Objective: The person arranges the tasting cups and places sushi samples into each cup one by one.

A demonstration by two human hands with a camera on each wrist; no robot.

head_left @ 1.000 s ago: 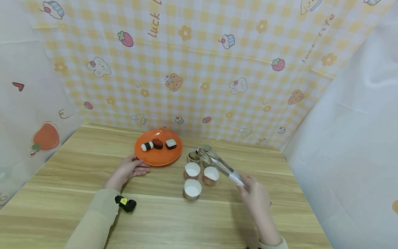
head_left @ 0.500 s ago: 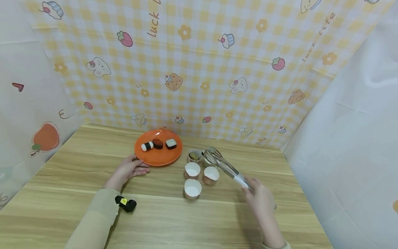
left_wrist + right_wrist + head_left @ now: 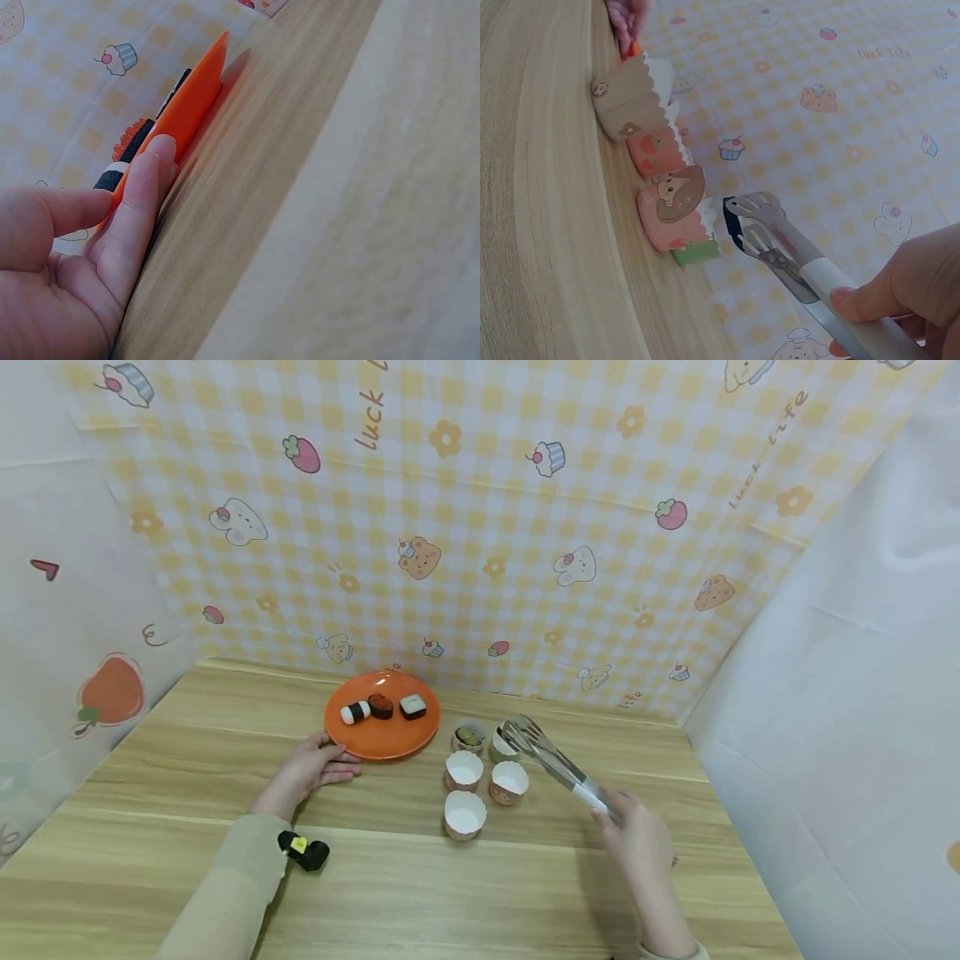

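Observation:
My left hand pinches the near-left rim of the orange plate, with the thumb over the rim and fingers below it. On the plate lie three toy sushi pieces: a white roll with a black band, one with red topping and a white-topped one. My right hand grips metal tongs by their white handle. Their slotted tips stand over the back right paper cup. A dark piece sits at the tips, mostly hidden; I cannot tell what it is.
The back left paper cup contains a greenish-brown piece. Closer to me stand three more paper cups, the middle left cup, the middle right cup and the front cup. A checkered cloth hangs behind the wooden table.
My right hand and the tongs have shifted right, from above the back left cup to above the back right one, the dark piece moving with the tips. The left hand and plate stay put.

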